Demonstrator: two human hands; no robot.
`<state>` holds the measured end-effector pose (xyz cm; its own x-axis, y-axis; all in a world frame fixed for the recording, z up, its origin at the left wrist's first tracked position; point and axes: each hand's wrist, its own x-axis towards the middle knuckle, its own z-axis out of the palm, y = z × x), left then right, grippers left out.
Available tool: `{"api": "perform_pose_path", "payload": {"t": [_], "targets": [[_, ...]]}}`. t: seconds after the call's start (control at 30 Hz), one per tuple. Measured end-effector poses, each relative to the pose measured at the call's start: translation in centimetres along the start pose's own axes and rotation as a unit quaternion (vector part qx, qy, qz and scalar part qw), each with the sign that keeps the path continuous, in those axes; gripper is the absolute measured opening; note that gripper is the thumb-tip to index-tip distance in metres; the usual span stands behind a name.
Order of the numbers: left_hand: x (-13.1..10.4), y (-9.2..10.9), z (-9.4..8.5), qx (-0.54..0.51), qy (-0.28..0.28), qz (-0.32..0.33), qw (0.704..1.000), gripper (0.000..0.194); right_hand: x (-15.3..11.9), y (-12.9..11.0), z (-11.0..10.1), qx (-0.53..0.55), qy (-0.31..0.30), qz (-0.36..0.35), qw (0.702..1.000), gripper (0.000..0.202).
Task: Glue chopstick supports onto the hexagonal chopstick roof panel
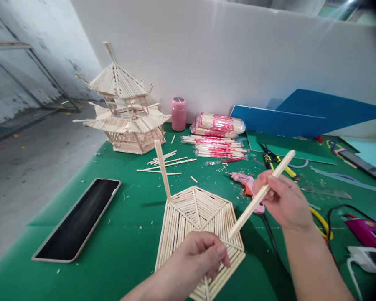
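Observation:
A hexagonal panel of wooden sticks [177, 234] lies in front of me, with one upright stick post [163, 171] at its far left corner. My right hand [283, 198] pinches a second stick post [253, 205], which slants down so its lower end meets the panel's right part. My left hand [203, 253] is curled over the panel near that lower end, thumb against the fingers. Whatever it may hold is hidden. Behind my right hand, partly covered, lies a pink glue gun [240, 178].
A stick pagoda [125, 117] stands at the back left, beside a pink cylinder [179, 115] and packaged sticks [219, 129]. Loose sticks [163, 161] lie nearer. A phone [78, 219] is at left; pliers [271, 156] and cables [274, 242] lie at right.

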<state>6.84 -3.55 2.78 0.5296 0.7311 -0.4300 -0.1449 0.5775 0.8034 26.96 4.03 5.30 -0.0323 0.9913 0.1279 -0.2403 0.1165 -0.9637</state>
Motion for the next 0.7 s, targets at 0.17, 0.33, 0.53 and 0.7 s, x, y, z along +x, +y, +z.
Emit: {"api": "perform_pose_path", "payload": {"t": [0.17, 0.33, 0.53, 0.7], "targets": [[-4.2, 0.7, -1.7, 0.317, 0.139, 0.180, 0.921, 0.018, 0.9, -2.0, -1.8, -0.004, 0.194, -0.107, 0.975, 0.011], [-7.1, 2.0, -4.1, 0.540, 0.447, 0.427, 0.571, 0.063, -0.7, -1.5, -0.6, -0.100, 0.258, -0.169, 0.946, 0.007], [-5.4, 2.3, -3.0, 0.395, 0.156, 0.285, 0.859, 0.027, -5.5, -0.8, 6.3, -0.195, 0.000, -0.088, 0.977, 0.009], [-5.4, 1.6, -2.2, 0.065, -0.082, 0.036, 0.994, 0.035, -7.4, -0.9, 9.2, -0.133, -0.100, -0.025, 0.986, 0.013]]}}
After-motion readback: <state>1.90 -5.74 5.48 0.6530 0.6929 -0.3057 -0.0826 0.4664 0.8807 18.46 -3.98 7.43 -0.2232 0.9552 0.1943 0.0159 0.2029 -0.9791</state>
